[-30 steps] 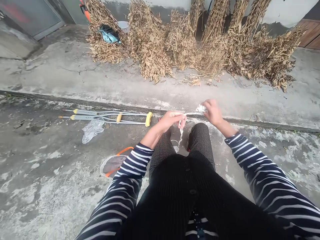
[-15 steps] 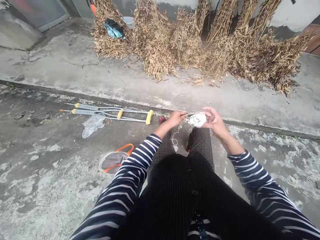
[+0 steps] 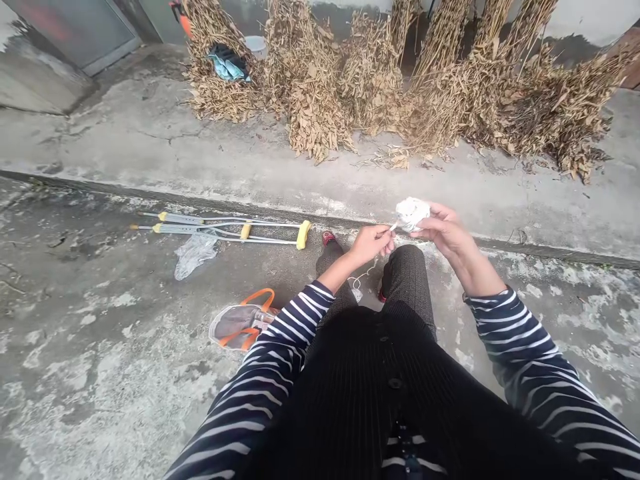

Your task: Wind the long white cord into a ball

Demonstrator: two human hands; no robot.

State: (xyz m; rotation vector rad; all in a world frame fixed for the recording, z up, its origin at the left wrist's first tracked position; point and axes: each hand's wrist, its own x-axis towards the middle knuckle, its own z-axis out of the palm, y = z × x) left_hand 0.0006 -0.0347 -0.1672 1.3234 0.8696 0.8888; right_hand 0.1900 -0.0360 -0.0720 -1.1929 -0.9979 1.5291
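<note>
In the head view a round, ruffled piece of white yarn work (image 3: 412, 213) is held up in front of my knees. My right hand (image 3: 445, 230) grips its right side between thumb and fingers. My left hand (image 3: 373, 243) is closed in a pinch on a thin, pale tool that looks like a crochet hook (image 3: 393, 227), its tip against the lower left of the white piece. White yarn (image 3: 367, 272) trails below my left hand to a small pale bundle (image 3: 357, 292) on the ground between my feet. The hook's far end is hidden in my fingers.
A pair of crutches (image 3: 250, 231) lies along the concrete step (image 3: 200, 167), with a clear plastic bag (image 3: 195, 255) beside it. An orange-handled bag (image 3: 233, 323) sits by my left arm. Bundles of dried plants (image 3: 320, 100) lean along the wall.
Both hands have moved slightly right. The white piece has risen and turned, its spiral face no longer showing. My left hand has come closer beneath it.
</note>
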